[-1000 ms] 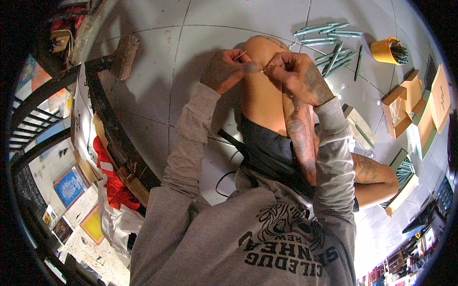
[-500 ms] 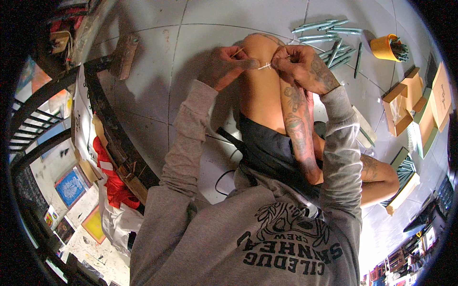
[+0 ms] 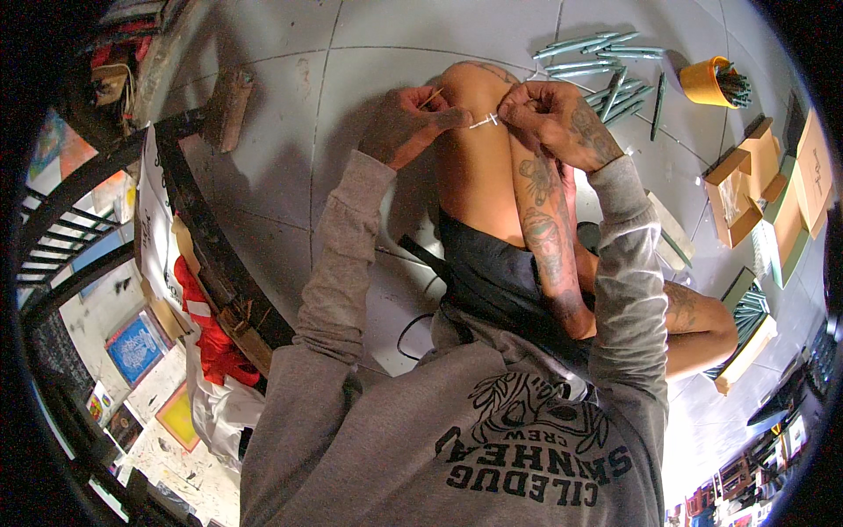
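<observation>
Floor: pale tiled floor (image 3: 369, 97) with dark grout lines; the person sits on it, 1 bare knee (image 3: 479, 114) raised.
Railing: dark curved metal railing (image 3: 202, 228) along the left side; red cloth (image 3: 211, 338) bunched at its foot.
Boxes: open cardboard boxes (image 3: 746, 180) at the right, near the rim of the view.
Sticks: loose heap of thin grey-green sticks (image 3: 606, 66) on the floor just beyond the knee; well apart from the railing.
Left hand: left hand (image 3: 408, 123) resting against the left side of the knee; fingers pinched shut on 1 end of a thin white strip (image 3: 485, 121), a slim pale stick poking up between them.
Right hand: right hand (image 3: 558, 119) at the right of the knee; fingers closed on the strip's other end.
Cup: orange cup (image 3: 707, 83) lying tipped at the upper right, dark sticks in its mouth.
Strip: stretched between both hands, across the top of the knee.
</observation>
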`<state>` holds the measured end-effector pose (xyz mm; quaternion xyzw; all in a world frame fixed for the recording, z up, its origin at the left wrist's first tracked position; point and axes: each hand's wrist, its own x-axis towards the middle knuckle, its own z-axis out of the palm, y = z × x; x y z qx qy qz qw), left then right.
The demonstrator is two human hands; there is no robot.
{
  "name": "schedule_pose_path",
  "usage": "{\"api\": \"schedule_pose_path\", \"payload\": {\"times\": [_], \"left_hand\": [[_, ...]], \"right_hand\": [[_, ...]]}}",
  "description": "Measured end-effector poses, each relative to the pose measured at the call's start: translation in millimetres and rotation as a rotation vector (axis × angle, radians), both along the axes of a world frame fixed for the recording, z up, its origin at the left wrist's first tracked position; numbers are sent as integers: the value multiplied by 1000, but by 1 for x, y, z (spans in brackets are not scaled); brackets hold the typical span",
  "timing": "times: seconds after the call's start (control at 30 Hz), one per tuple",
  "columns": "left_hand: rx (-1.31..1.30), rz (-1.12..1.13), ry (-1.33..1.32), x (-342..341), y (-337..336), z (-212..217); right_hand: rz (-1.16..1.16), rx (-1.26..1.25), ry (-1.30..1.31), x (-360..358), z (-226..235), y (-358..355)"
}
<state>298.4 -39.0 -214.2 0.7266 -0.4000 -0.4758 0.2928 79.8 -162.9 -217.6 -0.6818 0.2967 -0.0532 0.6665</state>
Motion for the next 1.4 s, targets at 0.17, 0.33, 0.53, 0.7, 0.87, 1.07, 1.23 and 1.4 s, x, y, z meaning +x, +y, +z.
{"api": "schedule_pose_path", "payload": {"times": [0.17, 0.33, 0.53, 0.7, 0.87, 1.07, 1.23, 1.4], "left_hand": [[-12, 6, -38, 0, 1, -7], [-51, -6, -68, 1, 2, -9], [-47, -14, -48, -1, 1, -3], [-33, -7, -23, 1, 0, -5], [-28, -16, -8, 1, 0, -7], [-5, -21, -53, -1, -1, -2], [-69, -23, -77, 0, 0, -7], [-17, -8, -63, -7, -3, 6]], "right_hand": [[-13, -4, -17, -1, -5, -1], [-32, 23, 8, 0, -1, -1], [-68, 3, 22, -2, -10, -3], [-76, -15, -21, -3, -17, -6], [-76, -40, 20, -6, -16, -11], [-60, -55, 11, -8, -18, -12], [-90, -105, -57, -9, -27, -13], [-90, -71, -14, -10, -25, -16]]}}
